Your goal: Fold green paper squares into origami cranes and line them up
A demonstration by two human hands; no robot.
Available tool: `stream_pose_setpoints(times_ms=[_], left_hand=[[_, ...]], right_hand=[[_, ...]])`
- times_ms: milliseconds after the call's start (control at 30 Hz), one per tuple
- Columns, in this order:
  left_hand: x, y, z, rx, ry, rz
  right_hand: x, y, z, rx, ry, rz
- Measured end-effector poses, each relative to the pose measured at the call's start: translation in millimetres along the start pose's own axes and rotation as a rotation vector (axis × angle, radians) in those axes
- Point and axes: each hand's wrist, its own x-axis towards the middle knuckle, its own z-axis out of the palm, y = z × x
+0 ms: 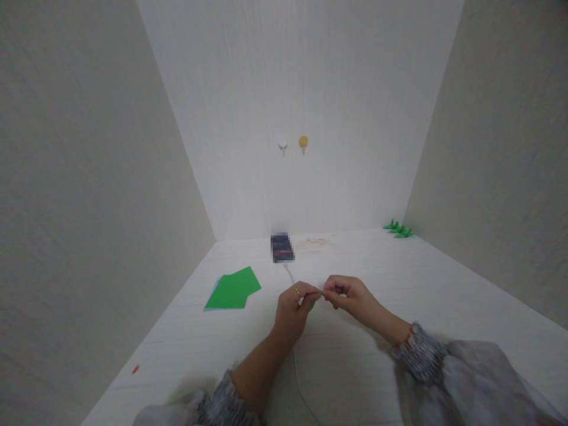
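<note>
My left hand (290,310) pinches a small piece of green paper (313,303) between thumb and fingers, with most of it hidden behind them. A ring sits on one of its fingers. Facing it, my right hand (348,293) is closed in a pinch at the paper's right end, fingertips almost meeting those of the left. Both hands are held over the middle of the white table. Left of them lie overlapping green sheets (233,290), with a light blue edge showing underneath.
Behind the hands is a dark, blurred-out phone-like object (282,248) with a white cable (298,378) running toward me. Several green folded pieces (398,229) stand at the back right. A red scrap (135,369) lies front left. Two hooks (303,142) hang on the back wall; walls flank the table.
</note>
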Motion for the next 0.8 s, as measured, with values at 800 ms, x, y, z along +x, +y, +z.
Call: stream_pose_setpoints(times_ms=[800], left_hand=[[-1.6, -4.7, 4.2, -0.085, -0.013, -0.113]], right_hand=[[0.9, 4.8, -1.4, -0.046, -0.052, 0.038]])
